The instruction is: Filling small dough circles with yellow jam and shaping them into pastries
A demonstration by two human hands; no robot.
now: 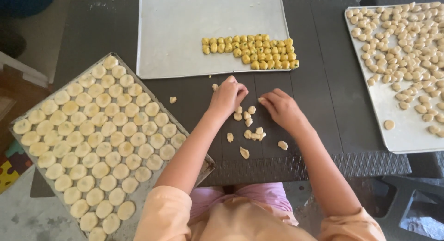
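A: Loose dough pieces (247, 125) lie on the dark table (319, 97), dead centre between your hands.

B: Hands?

A: Your left hand (227, 96) is curled, fingertips bunched on a piece I can't make out. Your right hand (282, 110) is palm down, fingers together, touching the table.

B: Surroundings?

A: Tray with yellow rows (185, 32) at 12 o'clock, round discs tray (27, 106) at 9, scattered-piece tray (393, 130) at 2.

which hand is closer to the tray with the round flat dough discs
Left. The left hand is on the dark table, just right of the tray of round discs. The right hand lies farther right, beyond the loose dough pieces.
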